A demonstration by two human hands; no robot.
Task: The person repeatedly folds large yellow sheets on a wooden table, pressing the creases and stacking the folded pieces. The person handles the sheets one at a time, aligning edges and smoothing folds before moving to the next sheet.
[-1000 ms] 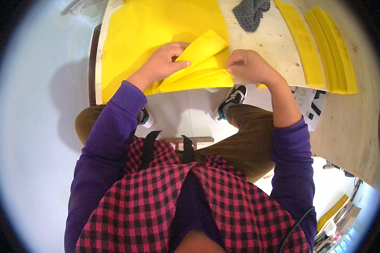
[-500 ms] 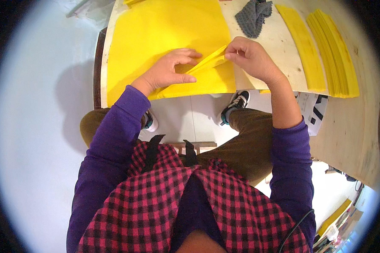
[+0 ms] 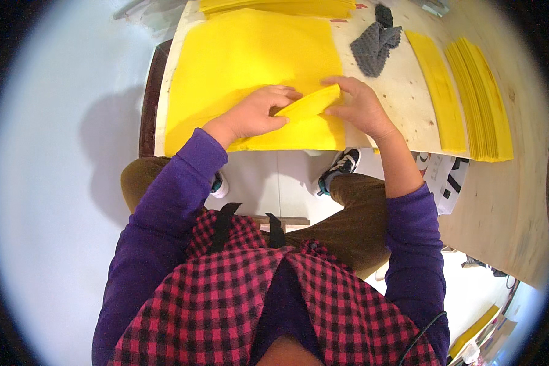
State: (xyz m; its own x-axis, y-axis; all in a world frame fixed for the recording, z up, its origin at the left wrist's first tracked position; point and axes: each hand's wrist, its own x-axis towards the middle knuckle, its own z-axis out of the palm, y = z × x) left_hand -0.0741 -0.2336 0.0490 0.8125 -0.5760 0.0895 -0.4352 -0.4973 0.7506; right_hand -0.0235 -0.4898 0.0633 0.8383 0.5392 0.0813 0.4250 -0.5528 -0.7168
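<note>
A large yellow sheet, soft like cloth or felt [image 3: 250, 55], lies on the wooden table right in front of me. Part of its near side is turned up in a narrow, pointed flap [image 3: 311, 105]. My left hand [image 3: 253, 113] rests on the sheet at the flap's left end, thumb and fingers apart on either side of it. At the flap's right tip is my right hand [image 3: 363, 110], its thumb and fingers spread around the tip without a visible pinch. Some of the left fingers' undersides are hidden.
A grey textured cloth [image 3: 372, 49] lies beyond my right hand. Farther right are a flat yellow strip [image 3: 438, 91] and a stack of folded yellow pieces [image 3: 479, 100]. More yellow material [image 3: 274, 7] lies at the far edge. A printed white bag [image 3: 448, 183] is below the table.
My right fingers have gone from pinching the flap's tip to being spread around it. The flap now looks broader. The whole view has shifted, showing more of the table's far side.
</note>
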